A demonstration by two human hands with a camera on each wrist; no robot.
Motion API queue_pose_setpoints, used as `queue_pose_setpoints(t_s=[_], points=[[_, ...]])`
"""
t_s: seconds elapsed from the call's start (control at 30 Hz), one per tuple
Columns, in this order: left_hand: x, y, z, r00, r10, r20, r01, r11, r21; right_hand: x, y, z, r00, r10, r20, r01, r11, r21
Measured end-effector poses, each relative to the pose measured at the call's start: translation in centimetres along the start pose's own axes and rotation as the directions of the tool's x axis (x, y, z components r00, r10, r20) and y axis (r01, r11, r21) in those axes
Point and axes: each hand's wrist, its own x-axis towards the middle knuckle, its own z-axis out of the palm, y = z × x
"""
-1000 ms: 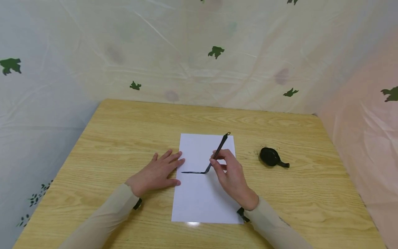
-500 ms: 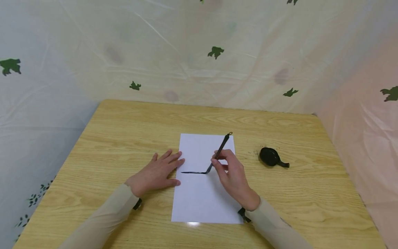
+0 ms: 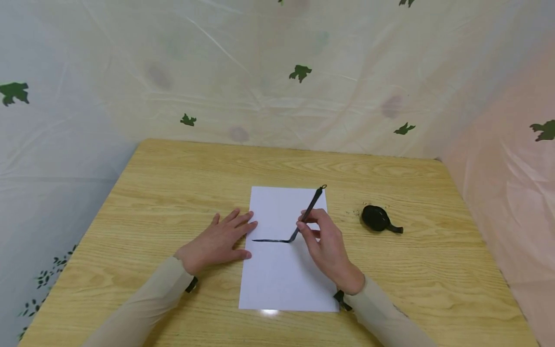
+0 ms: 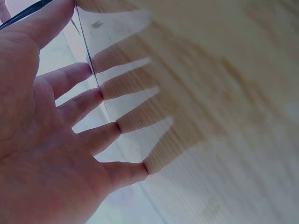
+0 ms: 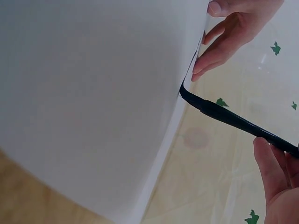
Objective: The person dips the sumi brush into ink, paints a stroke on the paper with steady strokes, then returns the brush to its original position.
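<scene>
My right hand (image 3: 326, 243) pinches a dark ink brush (image 3: 313, 201) between thumb and fingers, its loop-ended handle leaning up and to the right. The bent black tip meets a white sheet of paper (image 3: 282, 279) at the right end of a thin black horizontal stroke (image 3: 269, 240). In the right wrist view the brush (image 5: 229, 119) shows its bristles bending against the sheet. My left hand (image 3: 218, 241) lies with fingers spread, thumb and fingertips on the sheet's left edge. From the left wrist, the left hand (image 4: 70, 116) appears with fingertips down on the surface.
A small black dish (image 3: 376, 218) with a short handle stands right of the paper, dark specks beside it. Everything lies on a wood-grain table (image 3: 195, 173). Pale cloth (image 3: 243, 72) with green leaf-like shapes hangs behind and at the sides.
My right hand and the brush have slid slightly to the right, and the black stroke has grown a little longer. The left hand has stayed in place.
</scene>
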Motion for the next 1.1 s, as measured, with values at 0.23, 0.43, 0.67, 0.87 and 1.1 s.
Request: queue_pose_setpoints(t_s=[0.23,0.43,0.67,0.87,1.1], points=[[-0.11,0.03,0.00,1.000,0.008,-0.003,-0.008,1.000,0.004,-0.11,0.07,-0.26,1.000,0.009,0.002,-0.009,1.000,0.002],[-0.13,0.00,0.08,1.000,0.009,-0.005,-0.009,1.000,0.004,-0.14,0.14,-0.61,1.000,0.015,-0.005,-0.015,1.000,-0.014],[-0.05,-0.08,0.16,1.000,0.006,-0.006,-0.006,1.000,-0.002,-0.25,0.40,-0.72,1.000,0.001,-0.012,-0.002,1.000,-0.005],[0.01,-0.08,0.09,1.000,0.011,-0.009,-0.011,1.000,0.000,-0.33,0.64,-0.83,1.000,-0.007,-0.028,0.007,1.000,-0.015],[-0.10,0.02,0.03,1.000,0.011,-0.002,-0.011,1.000,0.000,-0.33,0.66,-1.00,0.999,-0.010,-0.036,0.010,1.000,-0.020]])
